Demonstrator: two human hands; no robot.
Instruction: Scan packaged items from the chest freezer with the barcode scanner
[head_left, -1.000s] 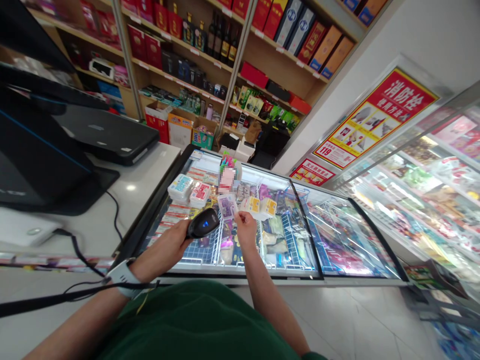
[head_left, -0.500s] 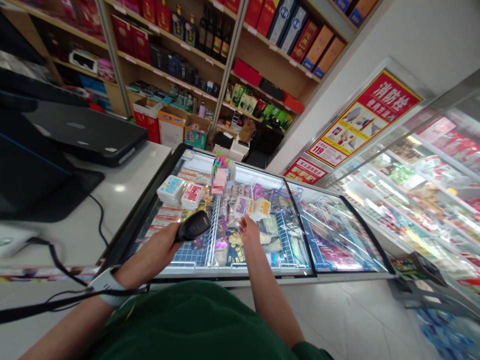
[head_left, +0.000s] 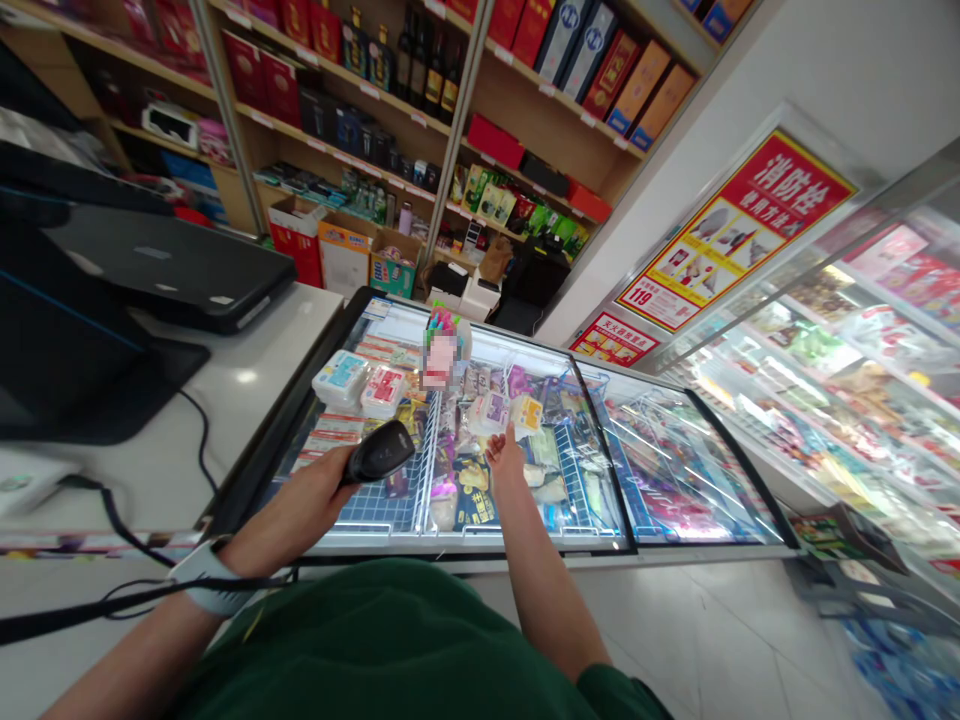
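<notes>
My left hand (head_left: pixel 319 487) is closed around a black handheld scanner (head_left: pixel 381 452) over the left part of the glass-topped freezer (head_left: pixel 480 545). Near the yellow-labelled tub (head_left: pixel 527 413) is my right hand (head_left: pixel 506 455), its index finger stretched toward it and the other fingers partly curled; it holds nothing that I can see. Just left of that tub sits a purple-labelled tub (head_left: pixel 493 410). A red-labelled tub (head_left: pixel 383 391) and a blue-labelled tub (head_left: pixel 341 378) rest on the glass further left. Behind them stands a partly blurred pink item (head_left: pixel 439 358).
On the left, a counter (head_left: pixel 255 370) carries black equipment (head_left: pixel 172 262) and cables. Shelves (head_left: pixel 360 90) with boxes and bottles rise behind the freezer. A red fire-hydrant sign (head_left: pixel 739 230) hangs on the pillar, with stocked shelving to the right.
My right hand has shifted slightly right, its index finger now more extended. The purple-labelled tub sits a little further right, closer to the yellow-labelled one. The scanner has moved slightly left.
</notes>
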